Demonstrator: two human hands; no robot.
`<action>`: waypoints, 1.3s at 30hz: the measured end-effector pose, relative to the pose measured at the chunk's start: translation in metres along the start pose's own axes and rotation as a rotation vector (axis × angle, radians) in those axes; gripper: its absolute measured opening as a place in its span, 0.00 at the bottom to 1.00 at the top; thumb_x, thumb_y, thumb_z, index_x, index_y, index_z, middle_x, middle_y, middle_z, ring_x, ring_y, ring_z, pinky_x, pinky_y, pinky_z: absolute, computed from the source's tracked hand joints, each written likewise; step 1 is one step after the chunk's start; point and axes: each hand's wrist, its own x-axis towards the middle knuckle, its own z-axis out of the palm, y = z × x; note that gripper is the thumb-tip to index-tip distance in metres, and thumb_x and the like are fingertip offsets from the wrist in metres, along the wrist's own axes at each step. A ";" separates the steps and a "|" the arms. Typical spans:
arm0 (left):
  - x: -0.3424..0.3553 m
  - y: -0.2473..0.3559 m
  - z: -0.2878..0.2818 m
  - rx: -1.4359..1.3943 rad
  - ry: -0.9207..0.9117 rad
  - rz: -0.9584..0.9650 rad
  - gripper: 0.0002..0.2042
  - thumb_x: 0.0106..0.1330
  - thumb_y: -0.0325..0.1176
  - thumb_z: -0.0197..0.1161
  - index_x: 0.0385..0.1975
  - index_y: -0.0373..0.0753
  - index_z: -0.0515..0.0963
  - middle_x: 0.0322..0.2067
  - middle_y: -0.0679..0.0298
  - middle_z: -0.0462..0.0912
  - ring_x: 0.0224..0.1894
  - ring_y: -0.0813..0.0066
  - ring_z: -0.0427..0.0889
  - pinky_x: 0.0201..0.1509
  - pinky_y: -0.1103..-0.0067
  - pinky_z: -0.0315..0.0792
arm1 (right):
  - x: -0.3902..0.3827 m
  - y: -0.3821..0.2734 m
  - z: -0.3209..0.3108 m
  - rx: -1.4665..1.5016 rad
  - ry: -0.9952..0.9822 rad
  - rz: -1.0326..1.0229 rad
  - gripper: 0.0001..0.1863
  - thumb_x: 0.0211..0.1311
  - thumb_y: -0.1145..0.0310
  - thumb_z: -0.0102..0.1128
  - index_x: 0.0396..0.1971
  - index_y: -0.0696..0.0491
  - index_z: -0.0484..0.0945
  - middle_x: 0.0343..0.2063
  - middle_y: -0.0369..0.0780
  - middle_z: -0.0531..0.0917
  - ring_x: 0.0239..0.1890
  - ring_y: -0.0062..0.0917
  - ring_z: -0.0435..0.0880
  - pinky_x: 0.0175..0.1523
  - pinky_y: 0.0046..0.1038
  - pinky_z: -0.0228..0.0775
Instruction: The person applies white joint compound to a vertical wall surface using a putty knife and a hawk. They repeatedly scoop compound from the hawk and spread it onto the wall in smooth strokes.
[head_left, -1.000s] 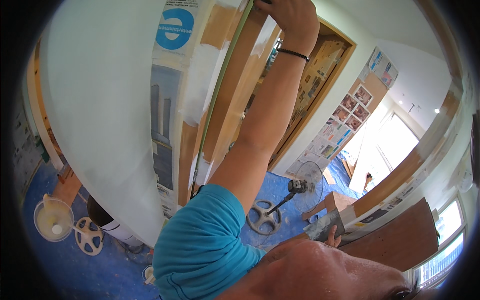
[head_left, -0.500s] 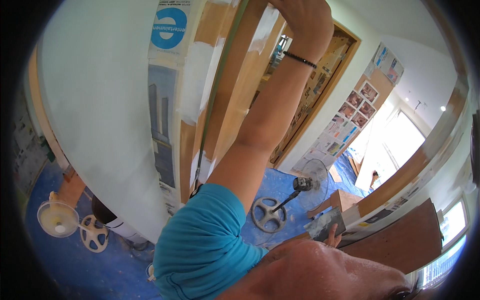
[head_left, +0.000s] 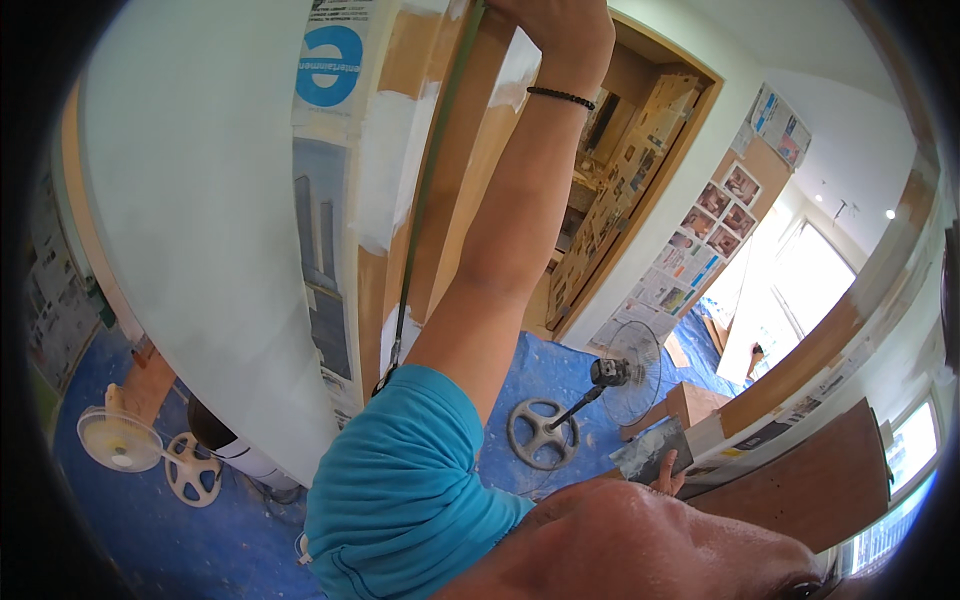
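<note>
- Plaster-smooth white wall (head_left: 200, 200) fills the left of the view, its surface matt and even, bending with the lens toward the rim.
- Beside it a wooden door frame (head_left: 455, 190) stands masked with newspaper sheets (head_left: 325, 130) and brown tape, with white filler patches smeared over the wood.
- A thin green strip (head_left: 425, 200) runs down the frame's edge from the raised hand to near the shoulder.
- Left hand (head_left: 560, 30) is lifted high, arm nearly straight, fingers curled closed at the top of the green strip; the picture's edge cuts the grasp, so I cannot tell exactly what it pinches. A black bead bracelet (head_left: 560, 96) circles the wrist; a turquoise sleeve (head_left: 400, 480) covers the shoulder.
- Right hand (head_left: 668, 480) sits low, gripping a flat grey board (head_left: 650, 450) crusted with plaster.
- Blue tarpaulin (head_left: 560, 370) covers the floor, dusted white. On it stand a dark pedestal fan (head_left: 610, 375), tilted on its round base, and a white fan (head_left: 120, 440) lying near the wall; open floor lies between them.
</note>
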 end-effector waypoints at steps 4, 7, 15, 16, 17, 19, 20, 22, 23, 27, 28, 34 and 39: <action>0.000 -0.002 -0.012 -0.085 -0.134 0.033 0.14 0.71 0.33 0.56 0.52 0.35 0.78 0.48 0.57 0.83 0.57 0.58 0.77 0.58 0.52 0.65 | -0.001 -0.002 0.012 0.096 -0.026 -0.076 0.27 0.73 0.52 0.64 0.53 0.62 0.71 0.45 0.42 0.80 0.44 0.23 0.80 0.49 0.28 0.76; 0.001 -0.002 -0.019 -0.149 -0.313 0.003 0.14 0.71 0.33 0.56 0.51 0.35 0.79 0.48 0.56 0.83 0.59 0.57 0.77 0.60 0.50 0.64 | -0.001 -0.006 0.021 0.095 -0.025 -0.059 0.26 0.73 0.52 0.64 0.53 0.61 0.71 0.45 0.42 0.80 0.43 0.23 0.81 0.48 0.28 0.76; 0.004 -0.001 -0.005 -0.048 -0.022 0.032 0.16 0.71 0.34 0.56 0.53 0.35 0.78 0.51 0.58 0.83 0.58 0.61 0.78 0.57 0.58 0.65 | 0.003 -0.008 0.026 0.083 -0.100 -0.148 0.25 0.73 0.51 0.63 0.51 0.60 0.72 0.42 0.40 0.80 0.41 0.23 0.80 0.46 0.29 0.76; 0.003 0.001 -0.004 -0.039 -0.041 0.030 0.16 0.71 0.34 0.57 0.53 0.35 0.78 0.51 0.58 0.83 0.58 0.61 0.78 0.57 0.58 0.66 | 0.005 -0.006 0.023 0.058 -0.077 -0.081 0.25 0.73 0.51 0.63 0.51 0.60 0.72 0.43 0.40 0.80 0.41 0.23 0.80 0.46 0.29 0.76; 0.001 0.003 -0.005 -0.027 -0.065 0.027 0.16 0.70 0.34 0.57 0.54 0.34 0.78 0.51 0.57 0.82 0.57 0.61 0.78 0.57 0.59 0.66 | 0.006 -0.004 0.019 0.026 -0.081 -0.054 0.25 0.73 0.51 0.63 0.51 0.60 0.72 0.43 0.40 0.80 0.42 0.23 0.80 0.46 0.29 0.76; -0.004 0.007 -0.010 -0.061 -0.100 0.058 0.16 0.70 0.34 0.57 0.54 0.34 0.78 0.51 0.57 0.82 0.56 0.62 0.79 0.58 0.60 0.66 | 0.009 0.001 0.015 0.008 -0.078 -0.040 0.26 0.73 0.51 0.63 0.52 0.60 0.72 0.44 0.41 0.80 0.43 0.24 0.80 0.46 0.29 0.75; -0.006 0.008 -0.014 -0.075 -0.117 0.075 0.17 0.70 0.33 0.57 0.55 0.34 0.78 0.51 0.57 0.83 0.55 0.62 0.79 0.58 0.60 0.66 | 0.011 0.004 0.014 0.021 -0.072 -0.052 0.27 0.73 0.50 0.63 0.53 0.60 0.72 0.44 0.41 0.80 0.43 0.24 0.80 0.46 0.29 0.75; -0.011 0.008 -0.024 -0.148 -0.201 0.117 0.17 0.70 0.32 0.56 0.55 0.33 0.78 0.50 0.57 0.83 0.53 0.62 0.80 0.58 0.62 0.67 | 0.012 0.007 0.013 0.038 -0.077 -0.063 0.28 0.73 0.49 0.62 0.54 0.61 0.72 0.45 0.41 0.80 0.44 0.24 0.80 0.46 0.30 0.76; -0.013 0.006 -0.029 -0.186 -0.243 0.138 0.17 0.70 0.32 0.56 0.56 0.33 0.78 0.50 0.57 0.83 0.53 0.61 0.80 0.58 0.63 0.68 | 0.012 0.007 0.013 0.042 -0.085 -0.062 0.29 0.73 0.49 0.62 0.55 0.61 0.72 0.45 0.42 0.80 0.44 0.25 0.80 0.47 0.30 0.76; -0.011 -0.005 -0.035 -0.155 -0.031 0.134 0.17 0.71 0.31 0.55 0.56 0.33 0.78 0.48 0.57 0.84 0.52 0.61 0.81 0.57 0.64 0.70 | 0.011 0.006 0.016 0.124 -0.166 -0.097 0.30 0.73 0.48 0.62 0.56 0.61 0.71 0.46 0.42 0.80 0.45 0.25 0.81 0.47 0.30 0.76; -0.008 -0.007 -0.032 -0.141 -0.003 0.131 0.17 0.71 0.31 0.55 0.56 0.33 0.78 0.47 0.57 0.84 0.52 0.60 0.81 0.56 0.64 0.70 | 0.011 0.006 0.016 0.097 -0.135 -0.072 0.30 0.73 0.48 0.62 0.56 0.61 0.71 0.46 0.42 0.80 0.45 0.25 0.81 0.47 0.30 0.76; 0.009 -0.008 0.002 -0.038 0.001 0.087 0.15 0.71 0.32 0.54 0.52 0.34 0.79 0.47 0.56 0.85 0.52 0.58 0.82 0.57 0.62 0.70 | 0.014 0.010 0.011 0.102 -0.110 -0.044 0.29 0.74 0.50 0.61 0.57 0.61 0.70 0.44 0.42 0.80 0.44 0.25 0.81 0.46 0.29 0.76; 0.005 0.000 -0.010 -0.182 -0.191 0.185 0.13 0.70 0.30 0.55 0.49 0.35 0.81 0.45 0.56 0.85 0.51 0.59 0.82 0.58 0.59 0.69 | 0.015 0.008 0.008 0.023 -0.123 -0.042 0.28 0.74 0.51 0.61 0.58 0.61 0.70 0.44 0.40 0.80 0.44 0.24 0.81 0.46 0.30 0.76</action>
